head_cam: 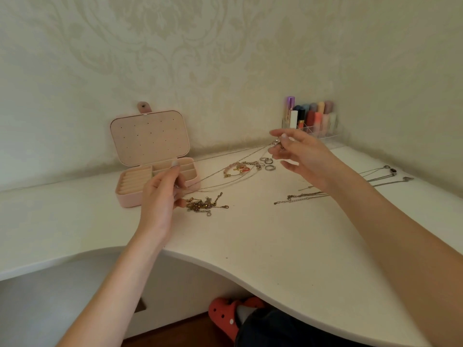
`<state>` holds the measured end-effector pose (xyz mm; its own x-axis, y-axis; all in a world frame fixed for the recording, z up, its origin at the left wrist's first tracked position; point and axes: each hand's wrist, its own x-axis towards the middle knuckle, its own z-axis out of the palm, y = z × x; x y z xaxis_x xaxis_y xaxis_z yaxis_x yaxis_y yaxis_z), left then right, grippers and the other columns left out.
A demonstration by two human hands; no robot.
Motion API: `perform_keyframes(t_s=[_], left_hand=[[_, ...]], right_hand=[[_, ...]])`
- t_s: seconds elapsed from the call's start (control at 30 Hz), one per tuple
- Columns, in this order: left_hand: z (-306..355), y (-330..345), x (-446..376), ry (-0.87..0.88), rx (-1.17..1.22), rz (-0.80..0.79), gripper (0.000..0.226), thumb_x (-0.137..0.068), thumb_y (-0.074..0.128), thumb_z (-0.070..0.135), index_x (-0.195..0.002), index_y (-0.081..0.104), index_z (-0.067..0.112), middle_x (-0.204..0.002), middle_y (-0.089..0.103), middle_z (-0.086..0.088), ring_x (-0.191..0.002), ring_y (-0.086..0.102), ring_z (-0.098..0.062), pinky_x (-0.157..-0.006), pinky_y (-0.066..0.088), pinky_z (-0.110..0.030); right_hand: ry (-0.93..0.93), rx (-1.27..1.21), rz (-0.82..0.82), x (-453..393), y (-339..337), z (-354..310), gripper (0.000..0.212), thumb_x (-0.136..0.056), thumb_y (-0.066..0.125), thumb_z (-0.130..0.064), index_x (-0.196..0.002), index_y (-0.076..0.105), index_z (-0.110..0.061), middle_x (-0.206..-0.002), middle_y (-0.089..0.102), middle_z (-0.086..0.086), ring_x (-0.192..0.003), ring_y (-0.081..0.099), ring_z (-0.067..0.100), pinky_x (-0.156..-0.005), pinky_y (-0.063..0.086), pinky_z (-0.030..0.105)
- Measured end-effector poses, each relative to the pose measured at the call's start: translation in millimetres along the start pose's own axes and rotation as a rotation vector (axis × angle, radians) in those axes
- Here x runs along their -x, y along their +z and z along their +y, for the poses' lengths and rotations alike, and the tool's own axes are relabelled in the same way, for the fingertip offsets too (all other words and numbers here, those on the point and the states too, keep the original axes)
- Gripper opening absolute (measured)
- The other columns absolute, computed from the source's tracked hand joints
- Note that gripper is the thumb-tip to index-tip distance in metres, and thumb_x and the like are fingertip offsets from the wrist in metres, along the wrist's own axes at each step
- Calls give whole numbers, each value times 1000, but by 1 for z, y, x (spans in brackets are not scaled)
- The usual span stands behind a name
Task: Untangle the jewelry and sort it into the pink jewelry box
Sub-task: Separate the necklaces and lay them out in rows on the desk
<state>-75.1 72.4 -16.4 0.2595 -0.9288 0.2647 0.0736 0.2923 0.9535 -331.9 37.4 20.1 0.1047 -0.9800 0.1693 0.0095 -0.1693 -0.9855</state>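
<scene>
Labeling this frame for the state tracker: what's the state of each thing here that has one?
pink jewelry box: lid open, upright against the wall; compartments look empty
thin chain necklace: stretched between both hands, lifted off the desk
left hand: pinches one end of the necklace
right hand: pinches the other end
gold chains: tangled heap on the desk
silver rings: loose on the desk
beaded bracelet: lying loose

Bare desk (263,241) lies open near the front edge; gold chains (205,204) crowd the pink jewelry box (130,199).
</scene>
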Motion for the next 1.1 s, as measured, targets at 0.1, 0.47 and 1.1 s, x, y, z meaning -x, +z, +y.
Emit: perform_keyframes(t_s=[0.1,0.47,1.1], left_hand=[[2,-3,-1,13,-48,18,46,-94,50,27,-48,52,22,-61,36,-2,-54,34,-12,-44,32,-23],[0,-5,-2,68,-51,-6,26,-94,51,18,-69,48,15,-43,42,11,-54,60,-16,-40,28,-22],[-14,-8,1,590,-1206,-27,37,-85,41,42,-99,66,18,-103,62,0,-99,51,-28,-79,43,-39]], right_hand=[[-105,186,70,-1,2,3,14,-97,50,-25,-103,62,-28,-86,73,-8,-81,62,7,-86,45,30],[-167,95,243,-8,8,3,16,-96,51,-18,-81,57,-17,-64,70,-6,-59,64,6,-65,51,17],[-119,-50,331,-10,5,-1,17,-98,48,-15,-84,56,-8,-63,58,4,-54,57,7,-65,52,22]])
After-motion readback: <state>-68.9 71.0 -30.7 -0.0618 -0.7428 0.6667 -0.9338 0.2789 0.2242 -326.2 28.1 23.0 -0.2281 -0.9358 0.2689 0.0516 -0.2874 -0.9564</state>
